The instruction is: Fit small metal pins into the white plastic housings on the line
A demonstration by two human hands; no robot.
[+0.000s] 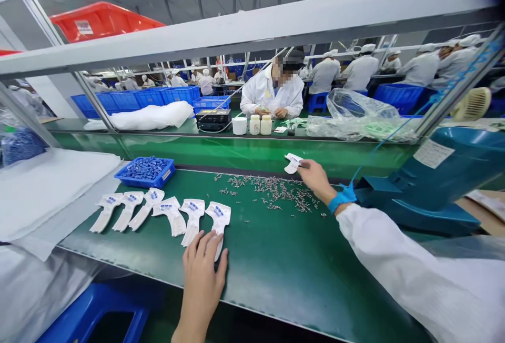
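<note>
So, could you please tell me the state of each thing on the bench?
Left hand, open, flat, fingertips on the row's end piece.
Right hand, stretched out, pinching a white piece at the far edge of the mat.
Row of pieces, six, lying flat side by side.
Metal parts, loose, scattered on the mat.
Blue tray, full of blue parts.
Wrist strap, worn on the right wrist.

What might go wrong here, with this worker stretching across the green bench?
The right hand reaches past the loose metal bits to a white part at the far edge of the mat; the sleeve may sweep bits away. That part, so near the edge, might get nudged off. The left hand rests on the end part of the row; leaning might push it askew.
</note>
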